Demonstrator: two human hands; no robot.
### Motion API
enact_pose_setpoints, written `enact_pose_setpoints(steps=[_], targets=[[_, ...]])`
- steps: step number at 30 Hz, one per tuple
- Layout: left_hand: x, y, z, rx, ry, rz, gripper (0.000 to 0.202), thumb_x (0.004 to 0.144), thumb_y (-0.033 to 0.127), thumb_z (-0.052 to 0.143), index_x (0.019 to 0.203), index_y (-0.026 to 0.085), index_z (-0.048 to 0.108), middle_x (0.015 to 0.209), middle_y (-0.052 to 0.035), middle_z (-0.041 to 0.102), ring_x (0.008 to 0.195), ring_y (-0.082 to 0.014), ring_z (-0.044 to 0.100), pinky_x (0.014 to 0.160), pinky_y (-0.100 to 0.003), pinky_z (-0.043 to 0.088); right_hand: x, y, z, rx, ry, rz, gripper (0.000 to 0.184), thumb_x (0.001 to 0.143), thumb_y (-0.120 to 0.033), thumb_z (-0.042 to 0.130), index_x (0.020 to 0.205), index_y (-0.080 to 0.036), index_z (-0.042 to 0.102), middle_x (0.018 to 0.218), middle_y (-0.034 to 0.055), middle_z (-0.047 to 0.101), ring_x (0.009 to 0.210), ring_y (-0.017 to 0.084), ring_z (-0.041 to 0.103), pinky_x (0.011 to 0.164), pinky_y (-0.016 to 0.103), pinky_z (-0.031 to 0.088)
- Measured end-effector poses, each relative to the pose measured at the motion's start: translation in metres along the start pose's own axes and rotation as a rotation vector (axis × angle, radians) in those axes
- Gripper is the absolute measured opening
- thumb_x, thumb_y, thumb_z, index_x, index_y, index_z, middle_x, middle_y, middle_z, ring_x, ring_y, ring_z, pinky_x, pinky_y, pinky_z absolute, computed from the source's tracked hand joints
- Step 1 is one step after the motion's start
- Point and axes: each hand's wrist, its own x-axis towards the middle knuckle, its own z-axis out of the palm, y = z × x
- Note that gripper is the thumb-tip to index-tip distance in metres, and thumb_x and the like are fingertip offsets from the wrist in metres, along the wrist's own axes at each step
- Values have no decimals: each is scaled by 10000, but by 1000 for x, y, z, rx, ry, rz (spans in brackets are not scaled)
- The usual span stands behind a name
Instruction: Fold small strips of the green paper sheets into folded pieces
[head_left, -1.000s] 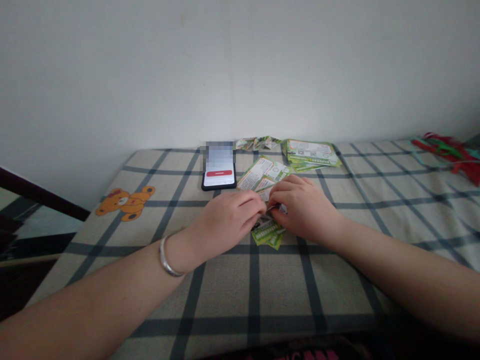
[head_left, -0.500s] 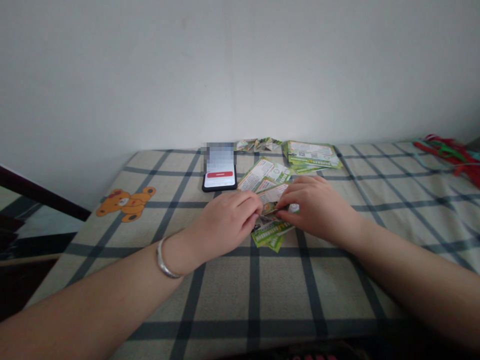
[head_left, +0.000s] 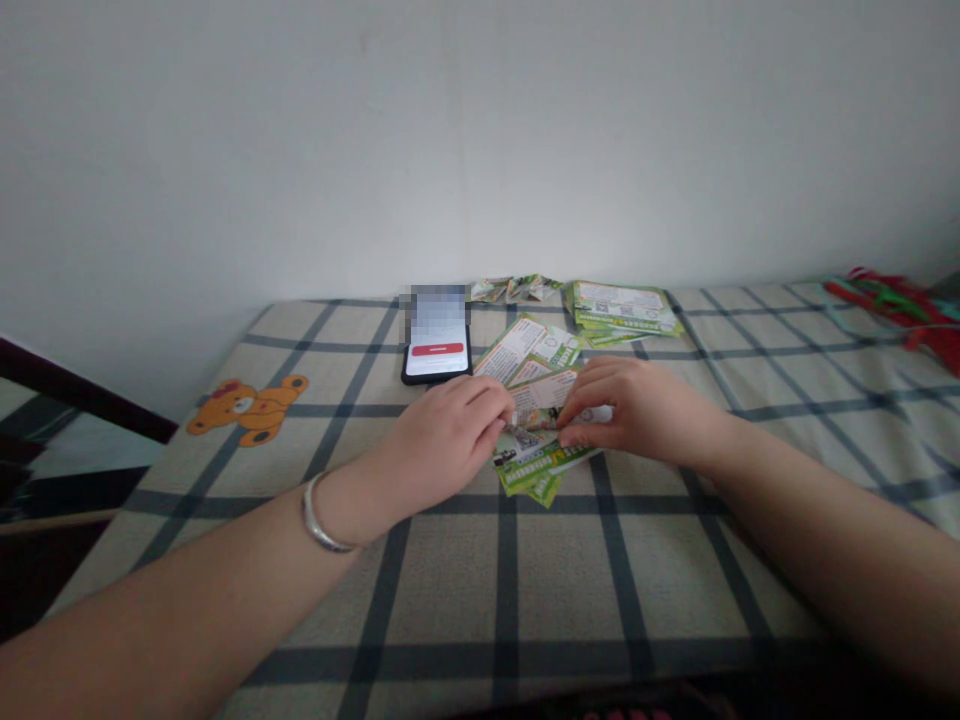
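Observation:
My left hand [head_left: 461, 435] is closed, its thumb and fingers pinching the left end of a folded paper flyer [head_left: 535, 418]. At the other end, the bent fingers and thumb of my right hand [head_left: 634, 412] grip the same flyer. The fingers partly hide it. Loose green and white printed flyers [head_left: 536, 472] lie spread beneath and behind both hands, overlapping one another. A silver bangle [head_left: 321, 520] circles my left wrist.
A phone [head_left: 437, 364] with a lit screen lies behind my left hand. Small folded papers [head_left: 517, 289] and a flyer stack [head_left: 622, 308] sit by the wall. Left is a flat bear figure [head_left: 251, 408]; red and green material [head_left: 900, 312] lies far right. A checked cloth [head_left: 450, 600] covers the table.
My hands have drawn slightly apart, the left one shifting left, so more of the folded flyer and the printed sheet below shows. Both keep their pinch.

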Motion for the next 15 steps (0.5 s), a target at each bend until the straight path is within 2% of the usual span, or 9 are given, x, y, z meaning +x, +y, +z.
enact_pose_setpoints(steps=[5, 10, 15], targets=[[-1, -2, 0, 16, 12, -1, 101, 888, 118, 468, 943, 162, 540, 980, -58, 599, 927, -196, 561, 822, -369, 496, 0, 0, 6, 36, 54, -19, 150, 856, -334, 657, 793, -226, 740, 775, 16, 707, 774, 160, 619, 732, 309, 455], [0, -2, 0, 50, 31, 55, 115, 902, 162, 514, 1000, 162, 575, 1022, -62, 612, 954, -200, 572, 831, -361, 496, 2, -3, 9, 93, 95, -22, 119, 852, -303, 667, 806, -218, 738, 773, 15, 710, 761, 158, 616, 741, 313, 452], [0, -1, -2, 123, 23, 69, 58, 886, 196, 582, 912, 166, 624, 988, -55, 607, 901, -204, 575, 778, -357, 493, 3, -4, 14, 130, 104, 20, 73, 829, -274, 694, 808, -208, 718, 768, 9, 695, 772, 155, 597, 726, 293, 434]])
